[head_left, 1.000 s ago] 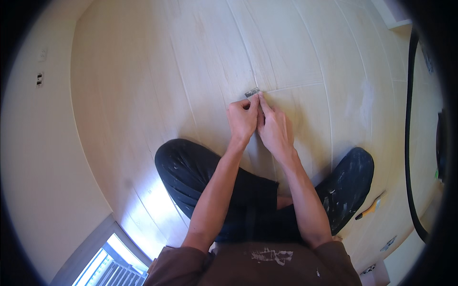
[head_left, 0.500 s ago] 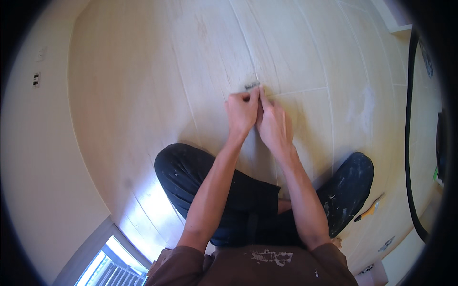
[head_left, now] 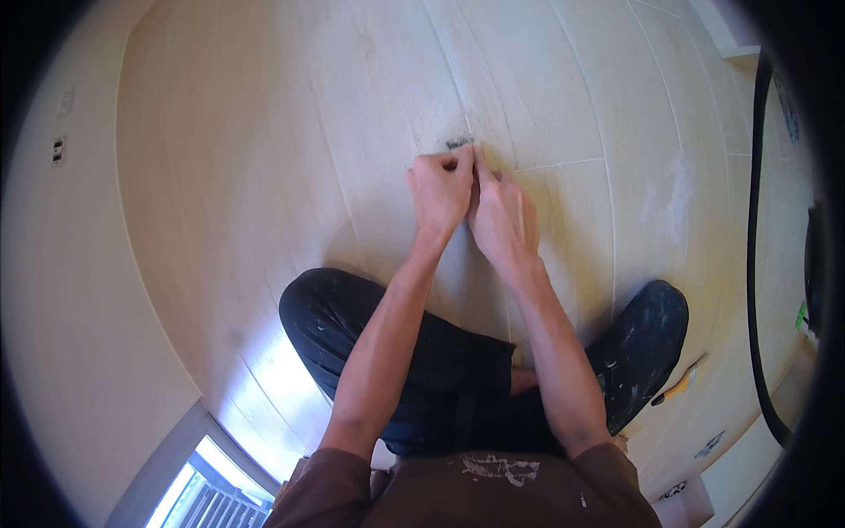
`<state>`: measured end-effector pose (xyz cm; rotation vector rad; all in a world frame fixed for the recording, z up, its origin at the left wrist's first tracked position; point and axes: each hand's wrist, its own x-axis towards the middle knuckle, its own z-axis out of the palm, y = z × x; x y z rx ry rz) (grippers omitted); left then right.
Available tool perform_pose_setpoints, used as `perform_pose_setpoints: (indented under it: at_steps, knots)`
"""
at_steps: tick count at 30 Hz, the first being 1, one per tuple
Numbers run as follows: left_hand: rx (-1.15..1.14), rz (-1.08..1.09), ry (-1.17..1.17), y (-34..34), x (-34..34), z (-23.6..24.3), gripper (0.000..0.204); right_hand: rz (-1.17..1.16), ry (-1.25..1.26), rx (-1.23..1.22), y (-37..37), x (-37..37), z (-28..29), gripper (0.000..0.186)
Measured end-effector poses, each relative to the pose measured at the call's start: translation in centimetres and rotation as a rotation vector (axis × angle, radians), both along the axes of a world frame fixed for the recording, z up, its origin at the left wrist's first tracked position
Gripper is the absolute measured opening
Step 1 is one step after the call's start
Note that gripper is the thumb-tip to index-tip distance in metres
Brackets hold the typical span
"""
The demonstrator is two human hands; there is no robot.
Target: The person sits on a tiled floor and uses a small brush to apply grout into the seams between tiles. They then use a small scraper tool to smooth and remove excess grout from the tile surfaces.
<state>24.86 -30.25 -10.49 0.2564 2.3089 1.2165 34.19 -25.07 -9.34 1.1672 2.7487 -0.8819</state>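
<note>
My left hand (head_left: pixel 437 195) and my right hand (head_left: pixel 503 218) are close together over the light wood-look floor (head_left: pixel 264 132), with fingers closed and fingertips meeting low at its surface. Just beyond the fingertips is a small dark grey strip (head_left: pixel 458 143). Whether it is the end of a held thing or loose grit cannot be made out. Faint dark smudging surrounds it, near a pale joint line. The fingers hide whatever they grip.
My dark, paint-spotted trouser legs (head_left: pixel 330 308) frame the floor on both sides. Beside my right knee lies a yellow-and-black-handled tool (head_left: pixel 673 390). A black cable (head_left: pixel 755 220) hangs at the right. A pale wall (head_left: pixel 62 264) with a socket (head_left: pixel 58 150) rises at the left.
Both hands have shifted slightly forward and left, and the dark strip has moved forward with them. More dark smudging shows around the fingertips. The fingers remain closed.
</note>
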Motion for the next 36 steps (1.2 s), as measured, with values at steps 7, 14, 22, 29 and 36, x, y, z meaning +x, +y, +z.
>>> perform_pose_setpoints:
  at_steps: [7, 14, 22, 29, 36]
  knots:
    - [-0.013, -0.017, 0.038, 3.2, -5.3, -1.0, 0.047, 0.024, 0.025, 0.041, 3.2, -5.1, -1.4, 0.058]
    - [-0.034, -0.043, -0.003, -0.9, -0.4, 0.3, 0.048, 0.029, -0.137, -0.037, -0.6, -0.5, 0.8, 0.062]
    - [0.032, -0.023, 0.13, 2.2, -7.0, -0.5, 0.049, 0.027, 0.0, 0.093, 2.0, -7.1, -0.5, 0.063]
    - [0.038, -0.024, 0.132, 2.5, -6.9, 0.0, 0.05, 0.056, 0.114, 0.172, 2.7, -7.3, 0.0, 0.058]
    - [-0.009, -0.025, -0.161, -4.7, 3.9, 1.9, 0.042, 0.072, 0.272, -0.072, -3.0, 5.2, 0.1, 0.053]
